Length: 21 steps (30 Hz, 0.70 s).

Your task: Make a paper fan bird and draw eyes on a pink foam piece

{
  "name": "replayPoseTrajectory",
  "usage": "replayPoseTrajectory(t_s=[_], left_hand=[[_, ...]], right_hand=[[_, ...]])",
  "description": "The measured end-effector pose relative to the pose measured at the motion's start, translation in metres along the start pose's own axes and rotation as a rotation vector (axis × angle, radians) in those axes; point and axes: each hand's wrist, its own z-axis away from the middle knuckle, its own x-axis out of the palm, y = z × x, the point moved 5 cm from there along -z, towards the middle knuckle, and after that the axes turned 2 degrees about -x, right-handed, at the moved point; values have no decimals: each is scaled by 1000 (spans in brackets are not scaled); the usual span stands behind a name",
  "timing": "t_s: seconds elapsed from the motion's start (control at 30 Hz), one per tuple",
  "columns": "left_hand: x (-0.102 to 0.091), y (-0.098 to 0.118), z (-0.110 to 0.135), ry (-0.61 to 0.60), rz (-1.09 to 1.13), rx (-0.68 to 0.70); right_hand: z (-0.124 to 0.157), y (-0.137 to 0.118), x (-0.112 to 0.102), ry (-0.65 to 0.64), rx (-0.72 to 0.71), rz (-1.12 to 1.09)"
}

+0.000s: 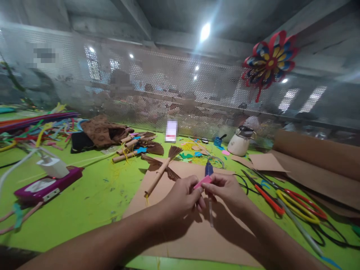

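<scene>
Green table (92, 202), pink strip (203, 182) partly hidden

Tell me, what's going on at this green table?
A person is holding a small pink strip in both hands, the left hand at one end and the right hand at the other. Under them lies a brown sheet. On it, to the left, is a brown tube with pleated brown pieces. More tubes lie farther back on the green table.

Cardboard (194, 242) beneath hands (182, 193) — scissors (279, 192) right
</scene>
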Motion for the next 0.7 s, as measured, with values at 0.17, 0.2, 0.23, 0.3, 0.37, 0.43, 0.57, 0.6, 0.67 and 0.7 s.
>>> replayPoseTrajectory(t_s=[0.17, 0.2, 0.23, 0.3, 0.37, 0.43, 0.57, 0.6, 0.67, 0.7], left_hand=[[-4, 14, 0, -71, -167, 148], [-5, 17, 0, -82, -186, 178], [-5, 18, -1, -95, -187, 191], [-5, 17, -2, -119, -157, 170], [-4, 14, -3, -138, -111, 127], [-3, 12, -3, -139, -65, 97], [-1, 6, -1, -140, 95, -33], [0, 4, 1, -156, 130, -76], [2, 5, 3, -175, 183, -125], [2, 6, 4, -168, 198, -123]], right_hand=[[4, -10, -4, -11, -70, -21], [5, -12, -5, -23, -80, -25], [5, -14, -5, -37, -86, -28], [5, -14, -6, -61, -92, -38], [5, -13, -7, -69, -96, -53], [4, -11, -9, -52, -100, -76], [1, -8, -15, 23, -88, -151], [1, -8, -15, 33, -77, -169], [0, -8, -15, 36, -52, -199], [0, -8, -15, 36, -42, -212]])
